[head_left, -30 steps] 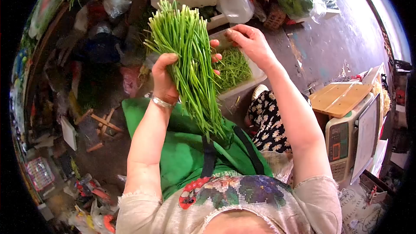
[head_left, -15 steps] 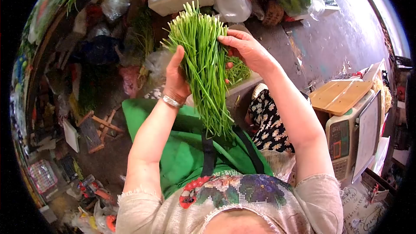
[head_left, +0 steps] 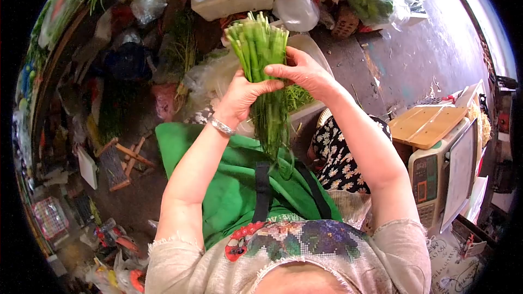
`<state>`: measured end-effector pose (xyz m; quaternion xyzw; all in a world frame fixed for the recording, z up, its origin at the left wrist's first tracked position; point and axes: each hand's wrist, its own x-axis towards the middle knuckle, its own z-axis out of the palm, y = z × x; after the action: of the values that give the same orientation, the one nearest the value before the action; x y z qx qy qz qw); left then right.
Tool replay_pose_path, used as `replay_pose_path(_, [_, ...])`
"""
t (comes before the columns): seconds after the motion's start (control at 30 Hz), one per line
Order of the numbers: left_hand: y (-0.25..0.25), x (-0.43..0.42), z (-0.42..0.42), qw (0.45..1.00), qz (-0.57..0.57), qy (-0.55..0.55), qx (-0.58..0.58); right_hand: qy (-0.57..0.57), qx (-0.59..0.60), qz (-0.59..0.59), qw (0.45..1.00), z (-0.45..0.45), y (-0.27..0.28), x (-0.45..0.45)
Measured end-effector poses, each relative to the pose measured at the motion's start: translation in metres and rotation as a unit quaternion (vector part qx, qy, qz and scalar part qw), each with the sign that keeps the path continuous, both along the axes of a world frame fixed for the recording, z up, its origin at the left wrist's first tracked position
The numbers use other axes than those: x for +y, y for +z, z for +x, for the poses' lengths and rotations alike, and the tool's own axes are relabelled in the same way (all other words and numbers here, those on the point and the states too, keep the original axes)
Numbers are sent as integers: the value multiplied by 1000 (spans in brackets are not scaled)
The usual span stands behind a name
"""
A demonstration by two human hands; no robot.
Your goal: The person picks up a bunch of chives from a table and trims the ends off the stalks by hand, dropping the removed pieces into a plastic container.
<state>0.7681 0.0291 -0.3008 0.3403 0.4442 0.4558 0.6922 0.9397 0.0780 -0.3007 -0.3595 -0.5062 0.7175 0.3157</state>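
left grip (head_left: 241, 97) (right (head_left: 309, 75) too) around greens (head_left: 257, 49)

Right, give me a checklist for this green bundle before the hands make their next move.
1. Left hand around the green bundle: ok.
2. Right hand on it too: ok.
3. Pale stalk ends level: not ok, some stick up past others.
4. Bundle tied: cannot tell, hands cover its middle.
5. Leafy tips clear of the green cloth: cannot tell, they hang over it.
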Motion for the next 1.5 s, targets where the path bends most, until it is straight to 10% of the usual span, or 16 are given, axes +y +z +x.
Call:
replay_pose_path(0.53, [-3,-2,4,988,-91,31,-121,-25,228,-130,965,-11,-7,-5])
replay_pose_path(1.5, [2,6,-9,986,-36,80,-143,-16,89,-154,984,10,11,3])
